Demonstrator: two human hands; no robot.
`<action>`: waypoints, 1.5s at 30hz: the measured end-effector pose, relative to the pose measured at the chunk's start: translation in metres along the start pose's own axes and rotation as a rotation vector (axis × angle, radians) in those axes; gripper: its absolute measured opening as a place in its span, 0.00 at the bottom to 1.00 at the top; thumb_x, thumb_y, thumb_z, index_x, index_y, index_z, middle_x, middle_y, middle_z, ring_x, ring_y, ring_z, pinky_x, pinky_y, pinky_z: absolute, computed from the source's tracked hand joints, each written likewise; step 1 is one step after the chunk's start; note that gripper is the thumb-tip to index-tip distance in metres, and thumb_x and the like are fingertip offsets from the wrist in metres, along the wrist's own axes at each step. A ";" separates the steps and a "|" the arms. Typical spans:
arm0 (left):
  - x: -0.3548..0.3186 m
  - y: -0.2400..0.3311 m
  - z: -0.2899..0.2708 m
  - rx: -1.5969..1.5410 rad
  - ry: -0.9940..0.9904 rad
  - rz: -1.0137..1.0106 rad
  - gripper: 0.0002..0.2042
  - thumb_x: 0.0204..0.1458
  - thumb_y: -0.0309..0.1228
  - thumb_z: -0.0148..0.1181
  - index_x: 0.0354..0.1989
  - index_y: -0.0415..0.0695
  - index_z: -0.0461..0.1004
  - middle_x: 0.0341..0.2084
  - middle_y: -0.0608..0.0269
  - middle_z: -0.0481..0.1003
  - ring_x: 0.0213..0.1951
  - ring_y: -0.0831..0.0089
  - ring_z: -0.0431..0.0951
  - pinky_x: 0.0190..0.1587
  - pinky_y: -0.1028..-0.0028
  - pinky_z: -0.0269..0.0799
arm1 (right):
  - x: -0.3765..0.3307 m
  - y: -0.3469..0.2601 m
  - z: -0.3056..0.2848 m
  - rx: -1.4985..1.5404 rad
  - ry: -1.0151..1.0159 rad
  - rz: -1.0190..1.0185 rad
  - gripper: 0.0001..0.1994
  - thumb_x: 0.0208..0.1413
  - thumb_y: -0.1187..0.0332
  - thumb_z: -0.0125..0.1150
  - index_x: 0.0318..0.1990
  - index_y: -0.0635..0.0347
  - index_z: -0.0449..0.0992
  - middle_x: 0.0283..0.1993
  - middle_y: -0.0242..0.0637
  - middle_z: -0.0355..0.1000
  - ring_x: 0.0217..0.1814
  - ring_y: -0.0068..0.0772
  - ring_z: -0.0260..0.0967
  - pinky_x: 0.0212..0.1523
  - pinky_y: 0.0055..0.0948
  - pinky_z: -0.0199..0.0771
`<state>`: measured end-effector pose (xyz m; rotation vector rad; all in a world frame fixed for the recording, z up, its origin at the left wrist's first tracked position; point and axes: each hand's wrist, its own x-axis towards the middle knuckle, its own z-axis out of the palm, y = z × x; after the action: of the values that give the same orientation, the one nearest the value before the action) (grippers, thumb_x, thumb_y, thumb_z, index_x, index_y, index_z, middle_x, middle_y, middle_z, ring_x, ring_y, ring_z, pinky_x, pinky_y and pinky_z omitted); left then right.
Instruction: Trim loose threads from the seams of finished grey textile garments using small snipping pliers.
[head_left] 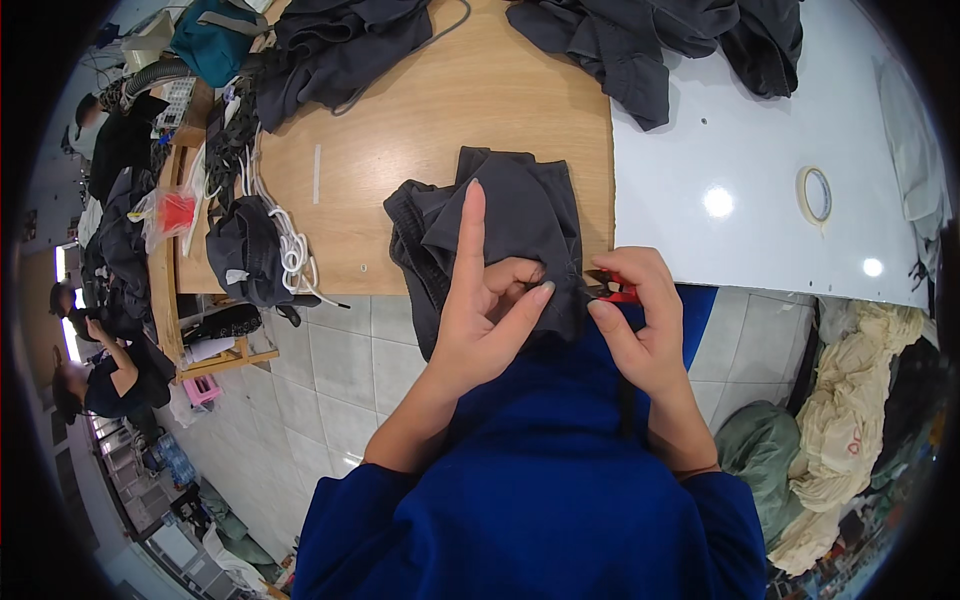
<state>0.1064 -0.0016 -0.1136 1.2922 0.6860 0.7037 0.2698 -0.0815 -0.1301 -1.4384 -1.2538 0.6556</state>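
Two bare hands meet over the garment (pixel 530 195), which lies folded in loose layers on the wooden table (pixel 350 220), its nearer part hanging past the table's edge towards the wearer of the blue shirt (pixel 580 480). Between thumb and a bent finger the left hand (pixel 475 330) pinches a bit of the cloth, while its index finger stretches straight out across the layers, perhaps to keep them flat, or simply out of the way. Just beside it, the right hand (pixel 650 325) holds red-handled snips (pixel 620 287) between thumb and fingers, the dark tips turned in at the cloth's right side; whether the blades are parted or closed is too small to tell, as is any thread between them. Pinching so near the tips probably keeps that spot taut and steady, and having the work at the table's near edge likely lets both wrists stay low and close to the body. As for looks, the garment is dark grey, matt and soft, with a gathered, ribbed-looking band to the left of the left hand and smoother panels beyond the fingertips. More dark cloth (pixel 345 40) lies well beyond both hands, presumably pushed there to leave working room, and a tape roll (pixel 802 195) rests off to the right.
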 end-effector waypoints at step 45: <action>-0.007 0.000 -0.001 0.088 -0.040 0.011 0.50 0.48 0.11 0.46 0.62 0.57 0.11 0.29 0.62 0.67 0.25 0.84 0.62 0.30 0.86 0.58 | -0.002 0.004 0.000 0.472 0.167 0.278 0.14 0.49 0.77 0.58 0.45 0.62 0.67 0.32 0.29 0.64 0.31 0.15 0.58 0.32 0.13 0.58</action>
<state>0.1010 -0.0066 -0.1135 1.3881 0.6841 0.6605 0.2705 -0.0831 -0.1339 -1.2441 -0.7111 0.9277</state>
